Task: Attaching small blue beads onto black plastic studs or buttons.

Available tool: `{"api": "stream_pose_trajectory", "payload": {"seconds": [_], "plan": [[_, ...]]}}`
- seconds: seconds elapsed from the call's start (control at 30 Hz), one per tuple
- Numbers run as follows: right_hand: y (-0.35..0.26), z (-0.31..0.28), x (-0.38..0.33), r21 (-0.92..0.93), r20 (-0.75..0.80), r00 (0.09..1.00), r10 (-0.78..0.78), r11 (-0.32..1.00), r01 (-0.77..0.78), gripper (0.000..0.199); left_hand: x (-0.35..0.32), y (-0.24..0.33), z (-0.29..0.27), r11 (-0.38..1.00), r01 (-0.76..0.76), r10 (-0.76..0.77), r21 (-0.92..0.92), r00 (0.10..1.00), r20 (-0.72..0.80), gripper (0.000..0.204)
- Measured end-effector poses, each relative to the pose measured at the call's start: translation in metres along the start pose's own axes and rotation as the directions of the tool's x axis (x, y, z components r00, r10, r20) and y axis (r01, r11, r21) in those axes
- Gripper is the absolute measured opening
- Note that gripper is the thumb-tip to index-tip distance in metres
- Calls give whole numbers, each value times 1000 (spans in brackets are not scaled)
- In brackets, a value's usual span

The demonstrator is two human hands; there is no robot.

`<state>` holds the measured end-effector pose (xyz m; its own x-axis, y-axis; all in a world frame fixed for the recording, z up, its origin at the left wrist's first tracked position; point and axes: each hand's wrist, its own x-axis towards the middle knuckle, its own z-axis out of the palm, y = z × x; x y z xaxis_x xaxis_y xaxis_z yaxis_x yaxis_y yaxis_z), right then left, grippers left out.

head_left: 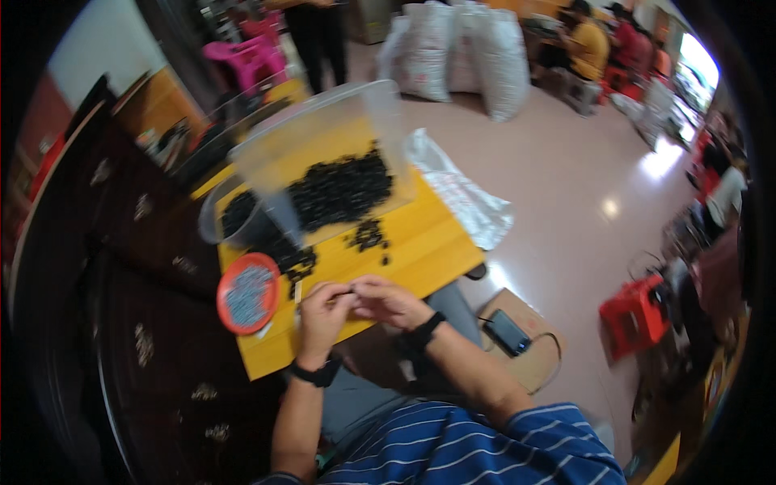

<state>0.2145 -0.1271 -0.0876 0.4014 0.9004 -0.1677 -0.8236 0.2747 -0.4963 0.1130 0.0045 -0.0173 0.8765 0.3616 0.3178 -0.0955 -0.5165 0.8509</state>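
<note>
At the near edge of a yellow bench point(432, 252): two bare hands, fingertips meeting. Left hand point(325, 311), thumb and fingers pinched together on a small dark piece point(352, 291), its form too small to make out. Right hand point(392, 303), fingers half curled, tips beside the same piece; whether it also grips cannot be told. One black wristband point(317, 373) on the left wrist, another on the right. Left of the left hand, one orange bowl point(223, 312), holding many small grey parts point(249, 296). Beyond the hands, one translucent bin point(279, 133) with a heap of black pieces point(339, 190); to its left, one clear tub point(211, 220) with more of them. Loose black bits point(369, 236) on the bench, between bin and right hand. Along the left side, one dark cabinet point(153, 303) with ornate handles. On the floor past the bench, one flattened white sack point(461, 194); farther off, several full sacks point(497, 65). Right of the bench, one sheet of cardboard point(535, 320) bearing a dark device point(508, 332).
</note>
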Motion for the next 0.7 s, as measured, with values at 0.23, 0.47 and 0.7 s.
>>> {"api": "stream_pose_trajectory", "payload": {"seconds": [0.23,0.47,0.7], "plan": [[8,4,11,-10,-17,997,69,998,-69,18,-14,-9,-12,996,-33,43,84,993,-112,11],[8,7,9,-13,-37,998,48,999,-48,19,-15,-18,-8,999,-22,18,-27,990,-142,11],[9,3,9,43,-9,1000,20,999,-19,19,-17,-25,-7,994,-32,19,-107,993,-120,11]]}}
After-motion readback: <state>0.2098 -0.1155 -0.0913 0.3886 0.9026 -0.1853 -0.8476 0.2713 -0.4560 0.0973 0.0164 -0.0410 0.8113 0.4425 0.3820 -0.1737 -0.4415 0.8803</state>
